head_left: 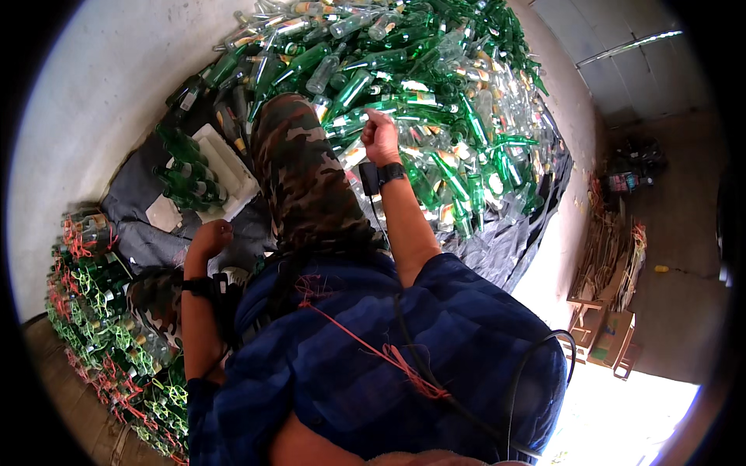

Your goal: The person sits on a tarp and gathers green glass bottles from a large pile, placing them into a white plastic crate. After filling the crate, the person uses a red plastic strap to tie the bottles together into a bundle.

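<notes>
My right hand (382, 137) reaches over a large heap of loose glass bottles (419, 64). Its curled fingers overlap a green glass bottle (347, 122), but whether they grip it cannot be made out. My left hand (212, 239) is held low with its fingers curled in and nothing visible in them. Just beyond it lies a white foam tray (242, 185). A small cluster of green bottles (189, 166) stands against the tray's left side, and a pale flat slab (164, 213) lies beside them.
Bundles of bottles tied with red and green string (111, 332) are stacked at the lower left. Black sheeting (137, 189) covers the floor under the heap. Pink string (408, 373) hangs across my shirt. Flattened cardboard (606, 262) and a wooden stool (583, 317) stand at the right.
</notes>
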The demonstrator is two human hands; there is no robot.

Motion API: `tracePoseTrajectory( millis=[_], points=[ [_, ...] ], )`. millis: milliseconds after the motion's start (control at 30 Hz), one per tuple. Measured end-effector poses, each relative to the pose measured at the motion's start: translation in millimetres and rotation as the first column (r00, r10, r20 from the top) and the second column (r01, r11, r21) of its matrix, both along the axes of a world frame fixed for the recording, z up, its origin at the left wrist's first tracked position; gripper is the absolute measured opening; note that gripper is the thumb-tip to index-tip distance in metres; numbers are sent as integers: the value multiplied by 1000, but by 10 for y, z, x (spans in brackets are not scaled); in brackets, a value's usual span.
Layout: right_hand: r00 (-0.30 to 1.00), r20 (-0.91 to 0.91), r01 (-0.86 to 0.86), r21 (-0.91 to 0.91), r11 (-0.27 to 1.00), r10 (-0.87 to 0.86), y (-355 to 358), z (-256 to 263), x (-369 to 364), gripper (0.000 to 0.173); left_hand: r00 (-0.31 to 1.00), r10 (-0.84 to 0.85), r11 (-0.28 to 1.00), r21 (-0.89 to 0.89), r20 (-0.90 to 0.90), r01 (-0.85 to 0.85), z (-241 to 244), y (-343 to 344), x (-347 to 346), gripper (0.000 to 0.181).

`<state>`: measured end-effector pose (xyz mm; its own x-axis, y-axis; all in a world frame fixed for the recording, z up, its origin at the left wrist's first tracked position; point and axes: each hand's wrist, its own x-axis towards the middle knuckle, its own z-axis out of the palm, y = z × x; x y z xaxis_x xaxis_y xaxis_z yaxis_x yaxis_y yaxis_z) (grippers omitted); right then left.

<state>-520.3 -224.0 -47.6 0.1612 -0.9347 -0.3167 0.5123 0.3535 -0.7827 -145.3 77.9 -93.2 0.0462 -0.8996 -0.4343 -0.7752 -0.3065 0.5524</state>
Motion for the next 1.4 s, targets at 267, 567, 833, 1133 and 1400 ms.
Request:
tracePoseTrajectory(
  millis=[267, 567, 833, 1133, 1400],
  points=[
    [971, -236, 99, 239, 966, -41, 291, -1023, -489, 23, 999, -23, 1000, 19, -28, 23, 24, -64, -50, 24],
    [936, -332, 281, 512, 812, -115, 632, -2057, -1289, 27, 991, -135, 990, 29, -12, 135, -267, -39, 53, 25],
    [899, -401, 391, 545, 742, -179, 808, -2283, -1791, 27, 997, -55, 974, 218, -54, 66, -364, -80, 44, 23],
    [-127, -988, 299, -118, 947, -83, 520, -2434, -2244, 27, 840, -508, 836, -128, 191, 534, -979, 198, 294, 17],
    [-259, -909, 218, 275, 936, 327, 340, -1851, -2444, 50, 987, 119, 956, 282, -106, -84, -651, 30, 85, 21]
  ],
)
